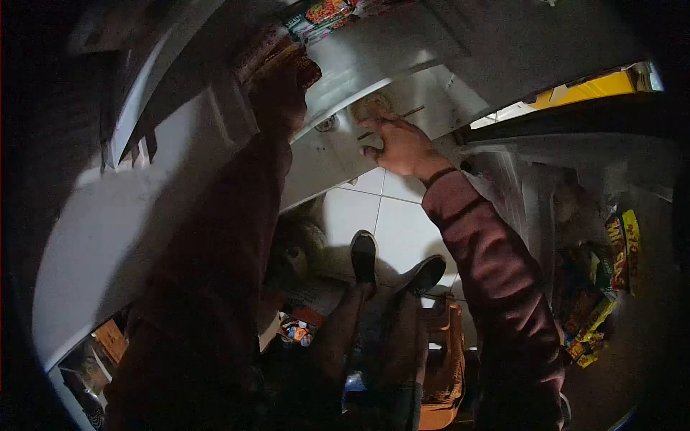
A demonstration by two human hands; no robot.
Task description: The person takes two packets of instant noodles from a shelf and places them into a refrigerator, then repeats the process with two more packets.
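Observation:
My right hand [399, 147] is over a pale shelf panel [316, 161], fingers bent around a thin brown stick [412, 112] that pokes out on both sides of the hand. A round tan patch [372, 106] shows on the panel by the fingertips, with a smaller dark ring [326, 123] to its left. My left hand [286, 100] reaches up in deep shadow beside dark reddish packets [277, 54]; its fingers are too dark to make out.
Colourful packets [323, 20] lie at the top. A yellow box [593, 87] is at the upper right. Snack packs [624, 251] hang or lie at the right. Below are white floor tiles [352, 215], my shoes, an orange plastic stool or crate [454, 359] and a box of small items [296, 330].

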